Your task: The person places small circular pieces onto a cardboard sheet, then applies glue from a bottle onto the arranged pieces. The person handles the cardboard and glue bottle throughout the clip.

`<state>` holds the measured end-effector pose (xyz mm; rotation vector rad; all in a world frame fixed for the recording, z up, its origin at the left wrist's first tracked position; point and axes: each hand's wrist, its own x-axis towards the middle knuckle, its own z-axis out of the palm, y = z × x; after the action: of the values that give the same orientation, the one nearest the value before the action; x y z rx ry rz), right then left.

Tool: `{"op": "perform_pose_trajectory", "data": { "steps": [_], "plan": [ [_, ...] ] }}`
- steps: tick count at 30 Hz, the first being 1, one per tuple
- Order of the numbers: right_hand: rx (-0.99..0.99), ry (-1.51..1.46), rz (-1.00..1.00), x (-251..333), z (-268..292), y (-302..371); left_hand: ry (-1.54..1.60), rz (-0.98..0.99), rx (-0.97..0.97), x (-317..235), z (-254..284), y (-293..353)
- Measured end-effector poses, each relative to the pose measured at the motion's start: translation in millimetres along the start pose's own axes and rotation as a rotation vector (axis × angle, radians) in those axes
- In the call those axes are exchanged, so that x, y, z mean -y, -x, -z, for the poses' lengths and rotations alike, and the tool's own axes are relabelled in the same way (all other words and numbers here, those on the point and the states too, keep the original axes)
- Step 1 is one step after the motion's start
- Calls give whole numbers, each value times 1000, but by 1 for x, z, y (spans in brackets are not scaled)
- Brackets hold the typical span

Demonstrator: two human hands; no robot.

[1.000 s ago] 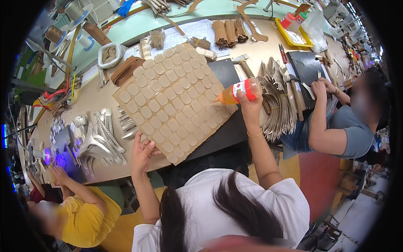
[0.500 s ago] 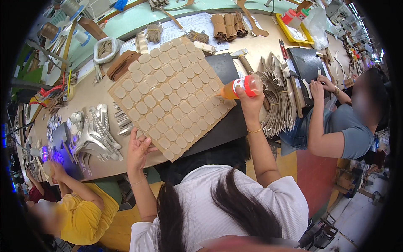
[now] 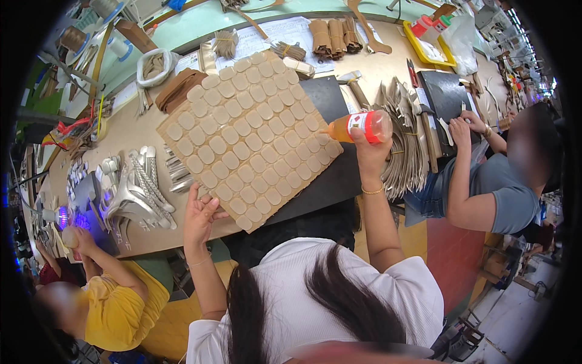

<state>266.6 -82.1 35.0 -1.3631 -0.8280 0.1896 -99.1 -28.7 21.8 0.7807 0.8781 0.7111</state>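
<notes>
A brown cardboard sheet point(image 3: 174, 156) lies tilted in front of me, with rows of small beige rounded pads point(image 3: 241, 127) on it. My left hand point(image 3: 203, 213) grips the sheet's lower left edge between thumb and fingers. My right hand point(image 3: 371, 159) is wrapped round a squeeze bottle point(image 3: 362, 127) with a red and white label and amber liquid inside. The bottle is held nearly level. Its nozzle points left at the sheet's right edge, close to the pads; whether it touches one I cannot tell. Under the sheet is a black mat point(image 3: 324, 197).
A fan of beige strips point(image 3: 405, 145) and a hammer point(image 3: 356, 88) lie to the right. Braided pale straps point(image 3: 142, 191) are at left, brown rolled bundles point(image 3: 330, 37) at the back. A yellow tray point(image 3: 429, 45) stands back right. Co-workers sit on both sides point(image 3: 491, 185).
My right hand has moved the bottle a little to the right, and its nozzle has drawn back toward the sheet's right edge. My left hand stays at the same edge.
</notes>
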Motion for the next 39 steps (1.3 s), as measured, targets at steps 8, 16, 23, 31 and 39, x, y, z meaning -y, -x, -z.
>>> {"op": "perform_pose_trajectory", "data": {
  "steps": [8, 16, 23, 31, 39],
  "plan": [
    [98, 42, -86, -2, 10, 6, -22, -3, 11, 0, 1, 0],
    [150, 63, -91, -6, 8, 13, -9, -5, 17, 0, 0, 0],
    [32, 99, -13, 0, 16, 2, 0, 8, -17, 0, -1, 2],
    [22, 39, -79, -16, 12, -8, -27, 0, 8, -1, 1, 0],
    [36, 82, -47, -21, 5, -6, -30, 5, -2, -3, -1, 1]
  ]
}}
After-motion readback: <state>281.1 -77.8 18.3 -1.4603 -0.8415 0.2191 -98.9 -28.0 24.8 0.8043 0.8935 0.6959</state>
